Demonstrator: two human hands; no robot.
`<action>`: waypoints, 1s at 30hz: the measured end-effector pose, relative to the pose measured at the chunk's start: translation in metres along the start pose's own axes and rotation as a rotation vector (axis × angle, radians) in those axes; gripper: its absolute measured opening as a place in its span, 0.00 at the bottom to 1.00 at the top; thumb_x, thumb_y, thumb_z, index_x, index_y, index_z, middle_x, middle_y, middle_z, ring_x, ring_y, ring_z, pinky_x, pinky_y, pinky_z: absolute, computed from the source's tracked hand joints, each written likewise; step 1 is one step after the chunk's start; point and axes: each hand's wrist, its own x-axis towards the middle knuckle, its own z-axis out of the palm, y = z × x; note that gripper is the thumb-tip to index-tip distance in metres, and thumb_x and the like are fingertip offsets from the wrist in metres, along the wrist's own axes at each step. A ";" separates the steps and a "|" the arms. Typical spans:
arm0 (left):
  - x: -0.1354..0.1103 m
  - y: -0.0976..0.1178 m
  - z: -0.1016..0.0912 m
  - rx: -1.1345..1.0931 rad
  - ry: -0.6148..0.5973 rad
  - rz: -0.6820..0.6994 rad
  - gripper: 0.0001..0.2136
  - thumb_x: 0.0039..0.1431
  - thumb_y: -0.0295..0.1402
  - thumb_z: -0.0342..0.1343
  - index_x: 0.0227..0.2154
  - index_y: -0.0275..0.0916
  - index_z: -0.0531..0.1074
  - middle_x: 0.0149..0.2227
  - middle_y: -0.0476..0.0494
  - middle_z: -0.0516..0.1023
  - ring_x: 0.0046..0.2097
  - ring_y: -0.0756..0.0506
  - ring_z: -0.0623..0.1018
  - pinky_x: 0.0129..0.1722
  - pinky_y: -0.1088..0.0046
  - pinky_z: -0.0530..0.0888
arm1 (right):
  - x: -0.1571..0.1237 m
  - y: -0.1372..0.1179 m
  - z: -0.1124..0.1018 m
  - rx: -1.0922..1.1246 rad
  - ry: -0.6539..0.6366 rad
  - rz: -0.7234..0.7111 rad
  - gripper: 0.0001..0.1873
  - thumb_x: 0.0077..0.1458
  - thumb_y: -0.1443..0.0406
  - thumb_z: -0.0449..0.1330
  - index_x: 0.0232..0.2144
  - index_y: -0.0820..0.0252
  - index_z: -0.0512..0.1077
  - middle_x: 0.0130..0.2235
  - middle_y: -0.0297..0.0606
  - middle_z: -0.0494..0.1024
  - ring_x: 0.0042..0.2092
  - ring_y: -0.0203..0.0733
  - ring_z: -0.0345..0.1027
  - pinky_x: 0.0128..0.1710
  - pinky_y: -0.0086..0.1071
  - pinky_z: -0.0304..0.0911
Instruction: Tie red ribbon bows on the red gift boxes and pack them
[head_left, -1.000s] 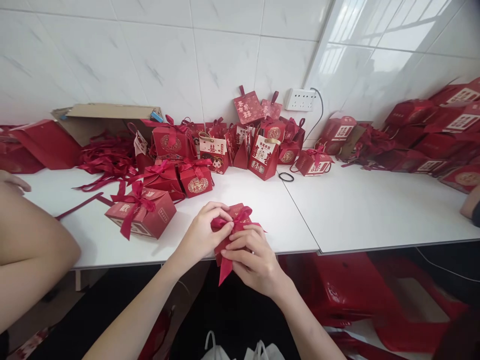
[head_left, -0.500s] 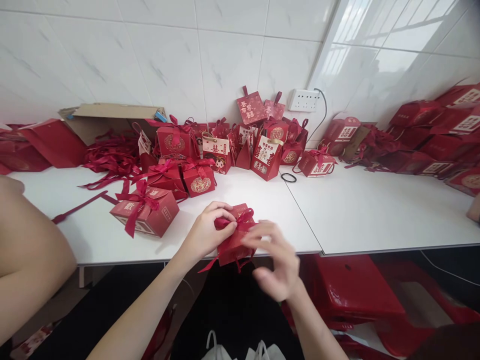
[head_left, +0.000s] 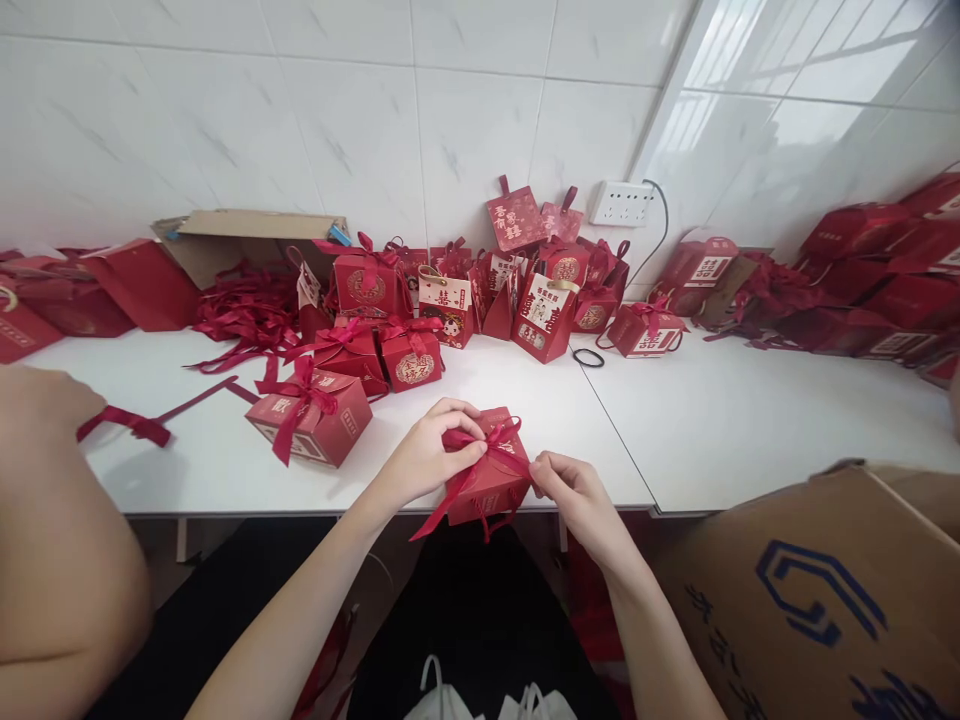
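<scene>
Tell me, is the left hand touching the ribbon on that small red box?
Touching. In the head view, the fingers of the left hand pinch the ribbon bow atop the small red box.

Gift box (head_left: pixel 491 485): red card, smooth, with a faint sheen on the faces.
Ribbon (head_left: pixel 495 438): dark red cloth, satin-like, with a soft gloss along the folds.
Finished boxes (head_left: pixel 311 425): the same red card, printed in gold; some at the back carry white paper labels.
Loose ribbons (head_left: pixel 240 310): shiny red cloth, heaped.
Table (head_left: pixel 712 420): white board, smooth, near matt.
Wall tiles (head_left: pixel 337 120): white, glazed, grey-veined; the right-hand wall is glossy enough to mirror window light.
Carton (head_left: pixel 810 590): brown cardboard, matt and slightly rough, with blue print.
Socket (head_left: pixel 621 203): white plastic, smooth.
</scene>
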 end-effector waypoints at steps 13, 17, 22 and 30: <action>-0.009 0.001 0.004 -0.038 0.404 -0.023 0.12 0.54 0.38 0.51 0.41 0.41 0.64 0.48 0.43 0.68 0.51 0.44 0.68 0.48 0.66 0.65 | 0.067 -0.047 -0.006 -0.499 0.070 0.194 0.31 0.54 0.44 0.44 0.11 0.58 0.56 0.17 0.36 0.64 0.21 0.36 0.56 0.26 0.32 0.51; -0.012 0.006 -0.003 0.157 0.392 -0.260 0.16 0.55 0.46 0.48 0.22 0.40 0.61 0.25 0.49 0.68 0.31 0.46 0.70 0.32 0.71 0.64 | 0.066 -0.044 -0.004 -0.493 0.020 0.170 0.25 0.52 0.52 0.49 0.11 0.57 0.48 0.14 0.29 0.51 0.18 0.31 0.43 0.21 0.30 0.43; -0.015 0.009 0.001 0.116 0.307 -0.247 0.17 0.56 0.43 0.48 0.18 0.39 0.56 0.18 0.55 0.59 0.23 0.51 0.62 0.26 0.75 0.59 | 0.054 -0.029 -0.007 -0.247 -0.028 0.078 0.17 0.50 0.59 0.50 0.14 0.58 0.51 0.18 0.27 0.51 0.21 0.30 0.43 0.21 0.28 0.41; -0.024 -0.007 0.029 -0.164 0.484 -0.158 0.16 0.57 0.41 0.47 0.19 0.40 0.52 0.19 0.55 0.51 0.23 0.53 0.56 0.24 0.77 0.56 | 0.046 0.004 0.003 0.038 0.074 -0.133 0.20 0.54 0.54 0.51 0.18 0.58 0.53 0.21 0.27 0.51 0.24 0.31 0.44 0.23 0.27 0.44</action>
